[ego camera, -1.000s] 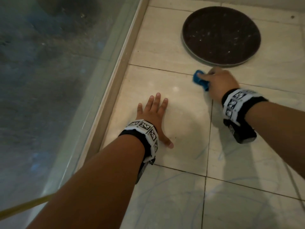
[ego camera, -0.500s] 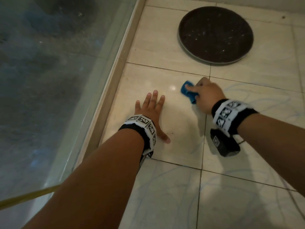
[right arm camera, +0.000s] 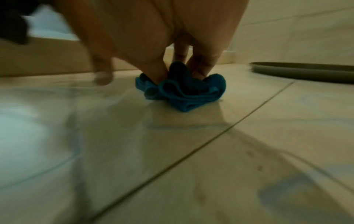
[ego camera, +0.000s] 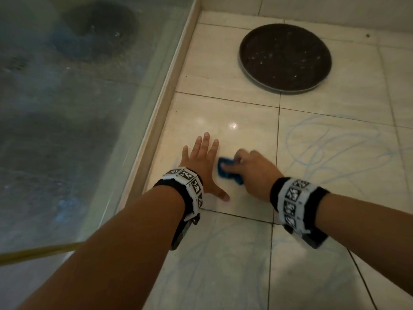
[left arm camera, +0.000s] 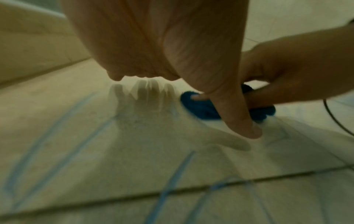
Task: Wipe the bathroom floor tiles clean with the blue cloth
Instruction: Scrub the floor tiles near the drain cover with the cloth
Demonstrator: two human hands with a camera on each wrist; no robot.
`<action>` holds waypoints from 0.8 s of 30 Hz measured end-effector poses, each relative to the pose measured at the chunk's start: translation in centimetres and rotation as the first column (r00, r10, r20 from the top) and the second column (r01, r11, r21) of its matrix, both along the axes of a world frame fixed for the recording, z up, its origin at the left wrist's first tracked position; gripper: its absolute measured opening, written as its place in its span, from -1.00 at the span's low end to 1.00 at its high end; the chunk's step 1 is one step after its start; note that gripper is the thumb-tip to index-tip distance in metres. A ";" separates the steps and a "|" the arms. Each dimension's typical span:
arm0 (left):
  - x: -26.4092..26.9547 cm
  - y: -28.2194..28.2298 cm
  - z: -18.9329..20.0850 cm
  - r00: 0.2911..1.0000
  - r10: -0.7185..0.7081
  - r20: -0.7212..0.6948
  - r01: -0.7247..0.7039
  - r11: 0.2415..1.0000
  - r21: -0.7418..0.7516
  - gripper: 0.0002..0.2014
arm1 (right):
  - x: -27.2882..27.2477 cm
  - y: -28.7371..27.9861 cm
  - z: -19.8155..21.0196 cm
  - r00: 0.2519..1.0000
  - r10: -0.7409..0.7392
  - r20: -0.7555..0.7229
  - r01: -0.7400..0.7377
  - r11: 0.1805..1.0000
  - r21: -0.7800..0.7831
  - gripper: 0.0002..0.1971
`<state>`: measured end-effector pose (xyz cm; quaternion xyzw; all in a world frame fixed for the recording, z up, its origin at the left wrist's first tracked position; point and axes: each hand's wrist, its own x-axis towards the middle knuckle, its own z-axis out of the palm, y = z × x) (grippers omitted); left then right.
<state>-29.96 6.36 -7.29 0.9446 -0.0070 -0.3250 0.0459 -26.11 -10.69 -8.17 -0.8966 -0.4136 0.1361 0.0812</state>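
No brand or readable writing shows; both wristbands (ego camera: 292, 198) carry only black-and-white square marker patterns. The right hand (ego camera: 257, 173) bunches the blue cloth (ego camera: 225, 173) under curled fingers (right arm camera: 199, 66), pressing it onto the floor tiles (ego camera: 223, 121). The cloth lies just right of the left hand (ego camera: 201, 162), which rests flat, fingers spread. A dark round tray (ego camera: 285, 57) sits farther off; blue scribbles (ego camera: 324, 148) mark tiles to the right.

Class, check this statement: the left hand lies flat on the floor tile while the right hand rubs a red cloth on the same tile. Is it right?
One detail is wrong: the cloth is blue, not red, as the right wrist view shows. The left hand does lie flat on the floor tile while the right hand rubs the cloth there.
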 end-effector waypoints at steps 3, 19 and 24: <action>-1.1 -0.2 -0.3 0.999 -0.003 -0.043 0.002 0.999 -0.042 0.47 | 0.5 -0.4 0.0 0.991 0.107 -0.076 -0.114 0.990 -0.086 -0.53; -1.8 -0.1 -0.8 1.000 0.008 -0.027 -0.009 0.998 -0.057 0.49 | 6.4 0.9 -0.8 0.898 -0.439 -0.033 0.439 0.898 -0.017 -0.54; -1.4 0.4 -0.3 0.996 0.085 -0.030 -0.086 0.995 -0.055 0.48 | 1.5 1.9 0.1 1.000 0.001 -0.017 -0.003 0.989 -0.145 -0.35</action>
